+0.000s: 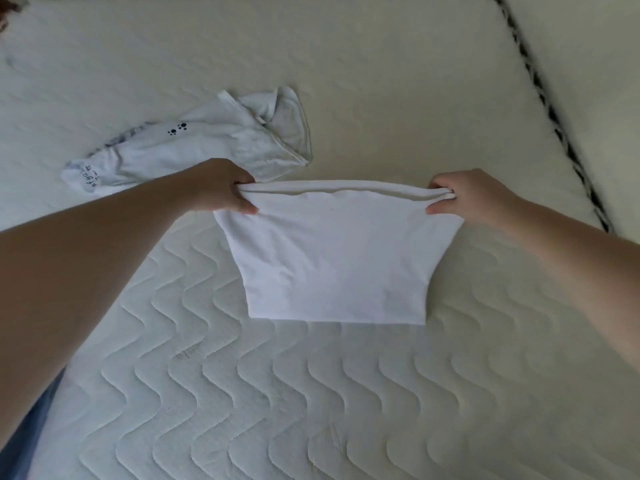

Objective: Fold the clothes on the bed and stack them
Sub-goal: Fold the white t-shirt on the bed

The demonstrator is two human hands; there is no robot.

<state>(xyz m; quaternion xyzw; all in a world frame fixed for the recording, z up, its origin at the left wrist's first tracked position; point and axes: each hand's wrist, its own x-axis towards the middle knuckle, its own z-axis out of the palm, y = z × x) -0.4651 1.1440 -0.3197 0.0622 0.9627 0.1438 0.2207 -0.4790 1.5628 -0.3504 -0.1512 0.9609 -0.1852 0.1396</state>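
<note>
Left hand (225, 188) and right hand (460, 195), fingers clamped on the plain white folded cotton garment (336, 258) mid-frame, top edge taut, probably for a square fold.

Plain white garment (337, 258); paw-printed white shirt (221, 140); wave-quilted mattress (277, 393).
</note>
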